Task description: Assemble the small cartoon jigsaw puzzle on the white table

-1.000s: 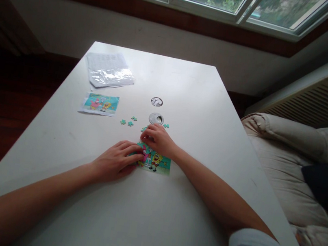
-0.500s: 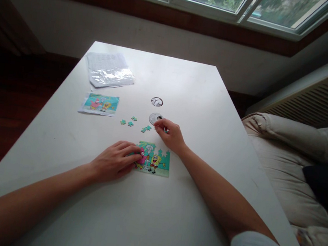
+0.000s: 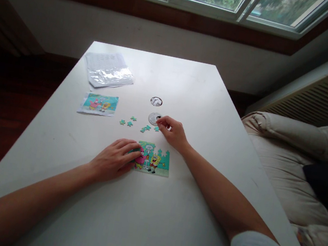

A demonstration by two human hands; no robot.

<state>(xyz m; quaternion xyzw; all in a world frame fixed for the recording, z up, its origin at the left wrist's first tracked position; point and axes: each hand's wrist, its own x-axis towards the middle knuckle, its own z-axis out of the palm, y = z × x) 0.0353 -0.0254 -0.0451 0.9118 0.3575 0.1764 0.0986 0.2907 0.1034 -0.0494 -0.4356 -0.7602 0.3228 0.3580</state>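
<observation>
My two hands are over one white table (image 3: 209, 105). My left hand (image 3: 115, 157) lies loosely spread, its fingers resting on the left edge of the puzzle (image 3: 153, 162) — pressed on it from above, not closed around anything. The puzzle sits just in front of me, one joined panel with three figures: one pink, one pale, one yellow. Its upper right edge is jagged where pieces are missing.

My right hand (image 3: 175, 134) is up beyond the puzzle, thumb and forefinger drawn narrow; I cannot tell whether anything is pinched between them. I count six loose pieces: a trio (image 3: 129, 124) to the left, a close pair (image 3: 148, 127) in the middle, and a single piece (image 3: 156, 129) right by my right fingertips. My hand may cover others.

Just behind that piece is one round disc (image 3: 152, 119) with a dark hole, and beyond it one round opening (image 3: 156, 101) — white stuff inside. Off to the left lie one picture sheet (image 3: 100, 104), printed with three figures too, and farther back some papers (image 3: 103, 62) with shiny plastic.
</observation>
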